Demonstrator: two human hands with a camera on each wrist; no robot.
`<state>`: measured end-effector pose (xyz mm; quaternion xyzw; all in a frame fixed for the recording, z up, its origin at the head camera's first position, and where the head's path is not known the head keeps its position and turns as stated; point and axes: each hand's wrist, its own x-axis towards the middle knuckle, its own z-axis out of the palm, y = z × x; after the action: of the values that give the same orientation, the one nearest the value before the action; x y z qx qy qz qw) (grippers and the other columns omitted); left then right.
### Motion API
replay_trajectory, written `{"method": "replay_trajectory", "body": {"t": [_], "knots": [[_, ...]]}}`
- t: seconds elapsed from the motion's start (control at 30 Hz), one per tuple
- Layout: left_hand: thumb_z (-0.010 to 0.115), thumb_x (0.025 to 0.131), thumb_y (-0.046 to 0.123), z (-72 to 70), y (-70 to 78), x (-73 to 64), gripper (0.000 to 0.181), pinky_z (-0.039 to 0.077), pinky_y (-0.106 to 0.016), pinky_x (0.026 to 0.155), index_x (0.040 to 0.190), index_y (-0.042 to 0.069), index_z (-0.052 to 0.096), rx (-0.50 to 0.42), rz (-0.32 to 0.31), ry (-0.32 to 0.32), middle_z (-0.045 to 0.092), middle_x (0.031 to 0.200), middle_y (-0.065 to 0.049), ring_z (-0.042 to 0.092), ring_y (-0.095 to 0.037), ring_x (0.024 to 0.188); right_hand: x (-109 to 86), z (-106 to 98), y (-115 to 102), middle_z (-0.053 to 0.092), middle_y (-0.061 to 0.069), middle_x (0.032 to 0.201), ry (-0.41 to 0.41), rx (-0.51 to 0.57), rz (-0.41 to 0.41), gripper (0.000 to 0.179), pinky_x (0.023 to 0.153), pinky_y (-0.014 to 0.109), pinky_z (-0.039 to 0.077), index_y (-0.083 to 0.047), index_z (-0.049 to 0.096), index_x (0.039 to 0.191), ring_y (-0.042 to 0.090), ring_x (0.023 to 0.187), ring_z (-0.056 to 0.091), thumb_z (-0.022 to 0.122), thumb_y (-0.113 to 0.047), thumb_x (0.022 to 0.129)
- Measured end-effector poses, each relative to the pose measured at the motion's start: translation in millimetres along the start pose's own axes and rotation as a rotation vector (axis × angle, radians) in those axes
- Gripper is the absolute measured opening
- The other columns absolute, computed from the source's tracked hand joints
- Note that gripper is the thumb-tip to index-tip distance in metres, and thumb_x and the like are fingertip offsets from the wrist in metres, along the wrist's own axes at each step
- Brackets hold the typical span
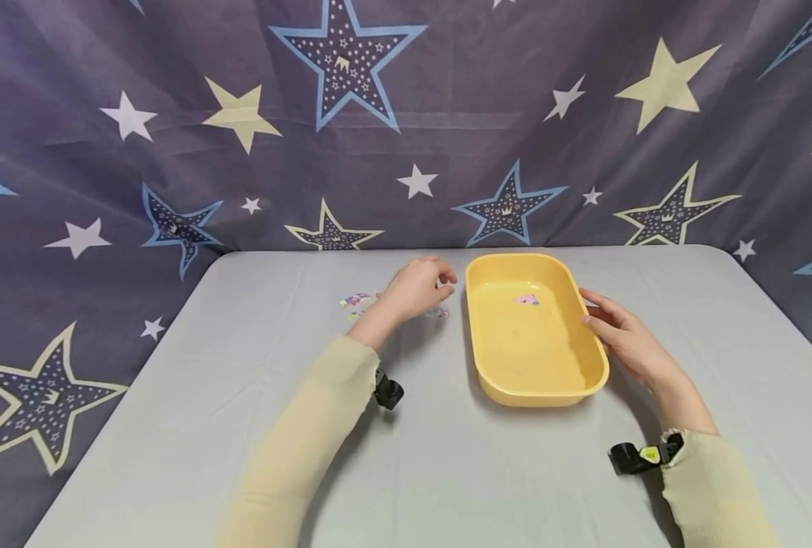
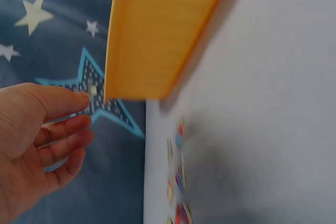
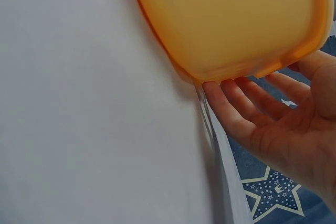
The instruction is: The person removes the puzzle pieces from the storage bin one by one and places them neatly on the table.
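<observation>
A yellow rectangular tray (image 1: 539, 350) with a raised rim lies on the table. Inside it is a small flat pink-and-purple piece (image 1: 526, 300). My right hand (image 1: 628, 339) touches the tray's outer right side, its fingers fairly straight against the wall. To the left of the tray, my left hand (image 1: 415, 289) hovers above the table with loosely curved fingers, and nothing shows between them in the left wrist view. Beneath and beside that hand lie several small colourful flat pieces (image 1: 356, 300), partly hidden by it; the left wrist view shows them edge-on and blurred.
A light grey cloth covers the table (image 1: 186, 426). Behind it hangs a dark curtain (image 1: 447, 84) printed with stars. Each wrist wears a small black camera, one on the left wrist (image 1: 387, 390) and one on the right (image 1: 628, 458).
</observation>
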<state>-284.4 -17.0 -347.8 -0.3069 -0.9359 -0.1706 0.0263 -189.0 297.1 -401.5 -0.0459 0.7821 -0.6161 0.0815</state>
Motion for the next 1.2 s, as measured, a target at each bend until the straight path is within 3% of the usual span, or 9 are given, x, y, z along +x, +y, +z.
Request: {"method": "replay_trajectory", "body": {"t": [0.2, 0.4, 0.57, 1.0, 1.2], "knots": [[0.058, 0.087, 0.019, 2.3, 26.4, 16.0, 0.018, 0.045, -0.027, 0.078, 0.102, 0.013, 0.066, 0.012, 0.044, -0.033, 0.061, 0.097, 0.000, 0.056, -0.011, 0.090, 1.3, 0, 0, 0.033, 0.022, 0.132, 0.001, 0.011, -0.012, 0.062, 0.073, 0.023, 0.051, -0.005, 0.015, 0.145, -0.001, 0.093, 0.056, 0.044, -0.026, 0.095], [0.060, 0.085, 0.020, 18.4, 43.2, 31.8, 0.019, 0.045, -0.025, 0.077, 0.102, 0.014, 0.066, 0.035, 0.109, -0.060, 0.061, 0.097, 0.001, 0.056, -0.011, 0.089, 2.1, 1, 2, 0.037, 0.018, 0.129, 0.007, 0.016, -0.022, 0.061, 0.072, 0.022, 0.051, -0.004, 0.016, 0.144, 0.000, 0.093, 0.057, 0.046, -0.026, 0.095], [0.062, 0.084, 0.022, 33.9, 50.1, 42.0, 0.021, 0.045, -0.024, 0.077, 0.103, 0.015, 0.065, 0.071, 0.140, -0.098, 0.061, 0.099, 0.002, 0.055, -0.009, 0.091, 2.5, 1, 2, 0.038, 0.016, 0.127, 0.013, 0.017, -0.021, 0.061, 0.072, 0.022, 0.051, -0.004, 0.017, 0.144, 0.000, 0.093, 0.057, 0.046, -0.025, 0.095], [0.059, 0.086, 0.024, 59.8, 65.0, 70.4, 0.027, 0.043, -0.021, 0.082, 0.110, 0.013, 0.062, 0.073, 0.134, -0.185, 0.060, 0.103, 0.001, 0.054, -0.010, 0.093, 3.2, 1, 2, 0.032, 0.028, 0.134, 0.008, 0.021, -0.021, 0.061, 0.072, 0.022, 0.051, -0.003, 0.016, 0.144, 0.001, 0.093, 0.057, 0.045, -0.024, 0.095], [0.059, 0.087, 0.025, 66.9, 66.8, 79.1, 0.030, 0.044, -0.023, 0.082, 0.113, 0.013, 0.061, 0.083, 0.115, -0.204, 0.060, 0.107, 0.000, 0.055, -0.011, 0.096, 3.4, 0, 5, 0.033, 0.026, 0.133, 0.010, 0.018, -0.021, 0.061, 0.074, 0.021, 0.050, -0.003, 0.016, 0.144, 0.001, 0.094, 0.057, 0.045, -0.023, 0.095]]}}
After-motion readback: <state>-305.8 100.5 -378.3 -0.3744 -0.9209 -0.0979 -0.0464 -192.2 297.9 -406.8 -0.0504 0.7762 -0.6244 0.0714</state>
